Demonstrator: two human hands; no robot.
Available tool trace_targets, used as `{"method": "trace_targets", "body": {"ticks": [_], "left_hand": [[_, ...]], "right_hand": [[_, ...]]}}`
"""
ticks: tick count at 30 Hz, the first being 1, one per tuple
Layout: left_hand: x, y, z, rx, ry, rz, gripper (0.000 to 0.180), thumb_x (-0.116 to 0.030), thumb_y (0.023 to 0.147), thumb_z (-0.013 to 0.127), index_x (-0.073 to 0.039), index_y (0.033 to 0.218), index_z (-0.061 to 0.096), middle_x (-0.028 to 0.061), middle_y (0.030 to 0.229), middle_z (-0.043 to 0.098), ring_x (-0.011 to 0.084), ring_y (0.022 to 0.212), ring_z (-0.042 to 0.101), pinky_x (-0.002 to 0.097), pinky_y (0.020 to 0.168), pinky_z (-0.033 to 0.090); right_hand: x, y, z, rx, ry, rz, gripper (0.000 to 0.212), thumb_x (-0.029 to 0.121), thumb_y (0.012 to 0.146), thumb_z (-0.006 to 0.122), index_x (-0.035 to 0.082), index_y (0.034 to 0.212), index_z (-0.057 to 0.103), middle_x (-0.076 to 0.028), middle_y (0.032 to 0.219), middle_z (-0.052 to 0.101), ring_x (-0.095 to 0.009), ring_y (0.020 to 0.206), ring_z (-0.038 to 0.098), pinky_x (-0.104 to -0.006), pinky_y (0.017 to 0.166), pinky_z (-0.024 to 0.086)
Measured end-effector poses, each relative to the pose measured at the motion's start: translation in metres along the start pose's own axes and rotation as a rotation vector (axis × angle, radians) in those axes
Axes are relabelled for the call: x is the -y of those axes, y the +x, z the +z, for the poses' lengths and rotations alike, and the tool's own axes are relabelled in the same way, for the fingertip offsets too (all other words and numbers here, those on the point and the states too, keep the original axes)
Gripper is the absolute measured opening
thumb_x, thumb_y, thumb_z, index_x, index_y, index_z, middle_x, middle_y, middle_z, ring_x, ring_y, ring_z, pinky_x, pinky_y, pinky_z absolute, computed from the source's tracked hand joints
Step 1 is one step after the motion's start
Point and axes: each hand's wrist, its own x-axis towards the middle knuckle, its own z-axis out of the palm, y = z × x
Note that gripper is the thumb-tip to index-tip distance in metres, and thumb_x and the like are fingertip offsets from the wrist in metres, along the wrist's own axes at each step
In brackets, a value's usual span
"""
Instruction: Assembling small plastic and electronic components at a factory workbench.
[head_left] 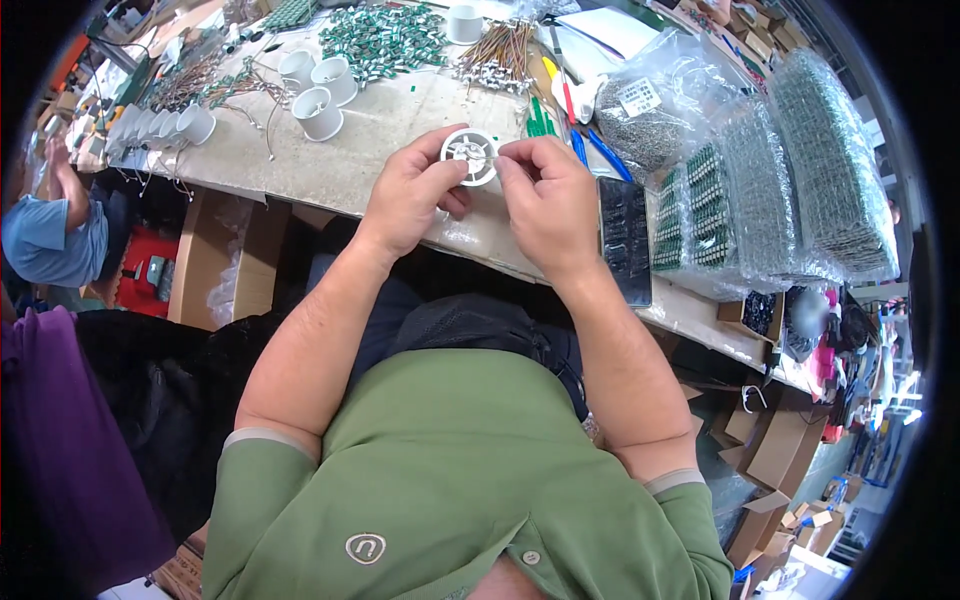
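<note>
Just above the near edge of the bench I hold up a round white plastic housing (483, 176) with small parts inside. My left hand (405, 195) is closed on it, thumb over the front rim and fingers behind. At its right side, my right hand (555, 205) pinches thumb and forefinger together by the rim. Whatever lies between those fingertips is too small to make out. Beyond the housing are several white plastic cups (318, 115) and a pile of brown wires with white connectors (497, 58).
Small green circuit boards (382, 40) lie heaped at the back. To the right are blue-handled pliers (607, 155), a black tray (625, 240), a bag of small metal parts (640, 125) and bubble-wrapped stacks of boards (835, 165). Another person (55, 235) sits at far left.
</note>
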Motion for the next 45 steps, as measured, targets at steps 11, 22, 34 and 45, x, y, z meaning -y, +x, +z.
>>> {"method": "trace_targets", "body": {"ticks": [11, 22, 34, 45], "left_hand": [[0.001, 0.009, -0.003, 0.003, 0.006, -0.010, 0.045, -0.008, 0.098, 0.063, 0.001, 0.142, 0.063, 0.0105, 0.103, 0.072, 0.0119, 0.070, 0.063, 0.0238, 0.064, 0.055], [0.005, -0.001, -0.006, 0.019, 0.000, -0.042, 0.051, -0.007, 0.100, 0.065, 0.001, 0.150, 0.056, 0.0101, 0.100, 0.071, 0.0120, 0.072, 0.062, 0.0242, 0.063, 0.053], [0.006, 0.005, -0.004, 0.039, 0.008, -0.028, 0.052, -0.008, 0.102, 0.068, 0.000, 0.151, 0.054, 0.0108, 0.098, 0.071, 0.0119, 0.071, 0.061, 0.0245, 0.062, 0.054], [0.008, 0.003, -0.005, 0.051, 0.042, -0.030, 0.052, -0.007, 0.101, 0.070, 0.000, 0.150, 0.054, 0.0112, 0.099, 0.070, 0.0123, 0.072, 0.062, 0.0248, 0.063, 0.055]], "right_hand": [[-0.001, 0.020, 0.006, -0.081, -0.318, -0.271, 0.004, 0.009, 0.089, 0.071, 0.004, 0.089, 0.071, -0.009, 0.084, 0.064, -0.027, 0.070, 0.059, -0.0361, 0.065, 0.049], [0.007, 0.012, 0.006, 0.081, -0.379, -0.238, 0.009, 0.013, 0.088, 0.072, 0.008, 0.095, 0.076, -0.009, 0.086, 0.065, -0.030, 0.072, 0.062, -0.0394, 0.065, 0.052], [-0.003, 0.017, 0.005, 0.101, -0.209, -0.182, 0.008, 0.011, 0.090, 0.071, 0.005, 0.094, 0.075, -0.011, 0.089, 0.066, -0.032, 0.076, 0.064, -0.0391, 0.068, 0.052], [-0.005, 0.013, 0.003, 0.086, -0.315, -0.173, 0.008, 0.010, 0.090, 0.069, 0.004, 0.092, 0.073, -0.011, 0.087, 0.064, -0.031, 0.075, 0.062, -0.0395, 0.068, 0.052]]}}
